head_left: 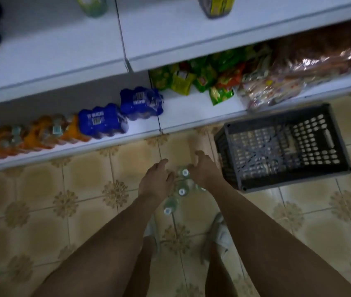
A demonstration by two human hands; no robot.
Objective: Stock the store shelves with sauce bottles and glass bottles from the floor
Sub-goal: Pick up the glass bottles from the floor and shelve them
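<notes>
A small cluster of clear glass bottles (182,190) with white caps stands on the tiled floor between my feet and the shelves. My left hand (156,181) is against the cluster's left side, its fingers curled down beside the bottles. On the right side, my right hand (204,170) reaches over the far bottle (185,173), with its fingertips hidden. Whether either hand grips a bottle cannot be made out. The bottom shelf (183,116) lies just beyond my hands.
A dark plastic crate (234,159) sits on the floor right of my hands. The bottom shelf holds orange bottle packs (39,133), blue packs (104,121), green snack bags (191,80) and wrapped bread (299,67). The upper shelf (63,50) carries a few bottles.
</notes>
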